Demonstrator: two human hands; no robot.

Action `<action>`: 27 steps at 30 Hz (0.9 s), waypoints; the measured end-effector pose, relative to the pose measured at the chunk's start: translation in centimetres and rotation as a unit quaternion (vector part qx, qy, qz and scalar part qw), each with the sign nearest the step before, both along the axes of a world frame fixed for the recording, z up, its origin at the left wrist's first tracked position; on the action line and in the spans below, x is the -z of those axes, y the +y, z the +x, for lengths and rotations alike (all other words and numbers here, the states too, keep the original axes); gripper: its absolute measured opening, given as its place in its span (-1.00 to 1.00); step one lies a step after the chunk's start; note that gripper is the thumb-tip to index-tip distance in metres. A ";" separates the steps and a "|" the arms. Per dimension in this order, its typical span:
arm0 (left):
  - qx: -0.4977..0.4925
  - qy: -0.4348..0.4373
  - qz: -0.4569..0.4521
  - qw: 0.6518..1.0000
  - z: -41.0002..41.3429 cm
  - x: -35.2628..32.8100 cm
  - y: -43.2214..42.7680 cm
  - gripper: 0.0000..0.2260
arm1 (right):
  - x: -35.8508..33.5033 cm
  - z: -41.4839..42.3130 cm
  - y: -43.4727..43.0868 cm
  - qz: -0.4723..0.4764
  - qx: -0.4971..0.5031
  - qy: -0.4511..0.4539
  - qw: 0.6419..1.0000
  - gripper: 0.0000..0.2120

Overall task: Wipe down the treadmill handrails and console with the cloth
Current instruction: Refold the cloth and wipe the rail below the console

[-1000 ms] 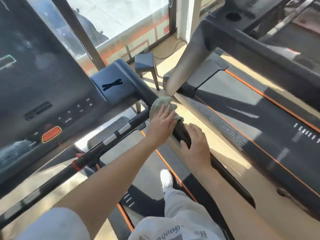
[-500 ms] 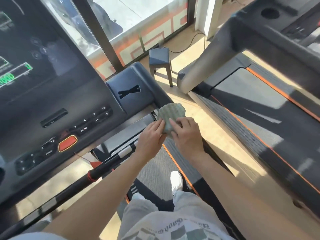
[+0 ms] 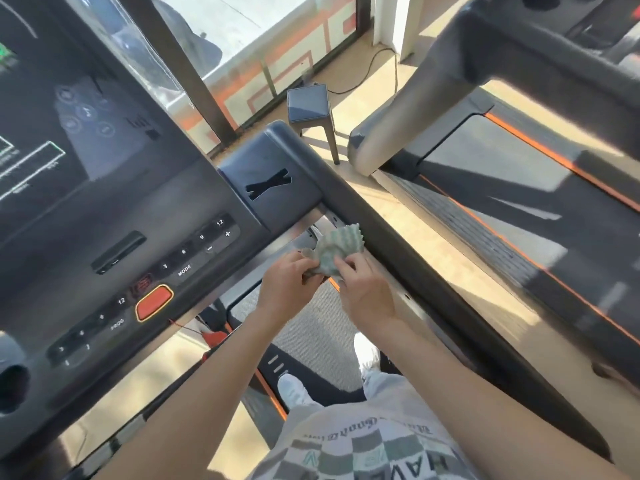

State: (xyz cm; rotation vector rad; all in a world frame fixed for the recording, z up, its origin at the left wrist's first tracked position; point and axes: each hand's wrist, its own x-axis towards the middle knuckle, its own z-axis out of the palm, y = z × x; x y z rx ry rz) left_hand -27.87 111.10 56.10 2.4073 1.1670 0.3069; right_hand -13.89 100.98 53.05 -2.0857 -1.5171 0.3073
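A crumpled pale green cloth is held up in the air between both hands, just below the console's right corner and beside the right handrail. My left hand pinches its lower left edge. My right hand grips its lower right side. The dark console with its screen, number keys and an orange stop button fills the left. The dark right handrail runs diagonally from the console's corner down to the lower right.
A second treadmill stands close on the right, its grey upright near the handrail. A small dark stool sits by the window ahead. The treadmill belt and my white shoes lie below. A red safety cord hangs from the console.
The cloth was pressed on the right handrail under my left hand. Both hands then lifted it off the rail and now hold it bunched in the air.
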 end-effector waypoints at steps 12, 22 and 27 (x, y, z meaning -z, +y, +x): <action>0.090 0.043 -0.110 0.989 2.3 0.6 2.2 -0.60 | -2.2 -3.1 0.7 0.014 0.304 0.541 0.784 -0.72; 0.125 0.005 -0.107 0.986 0.8 1.1 2.5 -0.56 | -1.5 -5.2 0.8 0.062 0.296 0.568 0.765 -0.63; 0.147 0.004 -0.029 0.989 -3.4 1.1 1.4 -0.55 | -1.7 -5.0 -0.4 -0.026 0.211 0.558 0.802 -0.72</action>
